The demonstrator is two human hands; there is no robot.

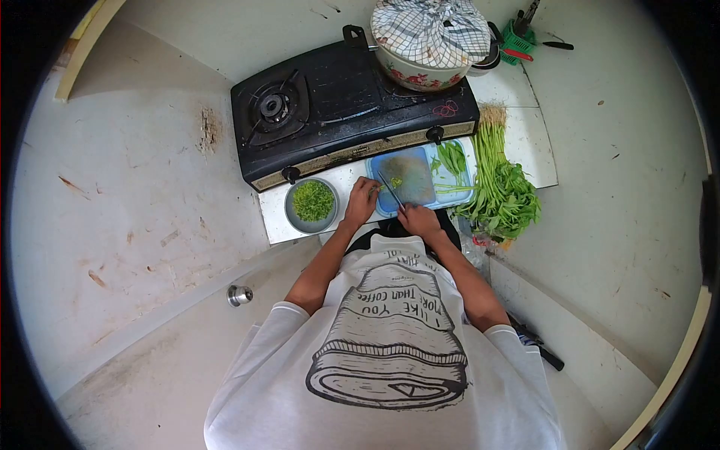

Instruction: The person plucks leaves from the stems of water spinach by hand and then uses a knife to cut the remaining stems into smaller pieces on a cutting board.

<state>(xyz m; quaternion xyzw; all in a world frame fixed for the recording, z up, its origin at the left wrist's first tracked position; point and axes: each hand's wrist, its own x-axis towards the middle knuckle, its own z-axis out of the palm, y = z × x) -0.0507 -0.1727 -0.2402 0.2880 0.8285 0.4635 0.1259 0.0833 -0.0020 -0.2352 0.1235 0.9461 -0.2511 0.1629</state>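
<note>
My right hand (420,220) is closed round the handle of a knife (391,189), whose blade slants up and left over the blue cutting board (415,176). Beside the blade, at the board's left edge, my left hand (362,199) has its fingers pressed together on a bit of green stem. A few chopped green pieces (396,182) lie on the board just right of the blade. Chopped greens (313,200) fill much of a grey bowl (289,212) to the left. Leafy stalks (452,157) rest on a light blue tray (463,196) at the board's right.
A black two-burner stove (345,97) stands behind the board, with a cloth-covered flowered pot (424,71) on its right burner. A large bunch of greens (495,172) lies at the right. Farther back, a green basket (517,41) holds utensils.
</note>
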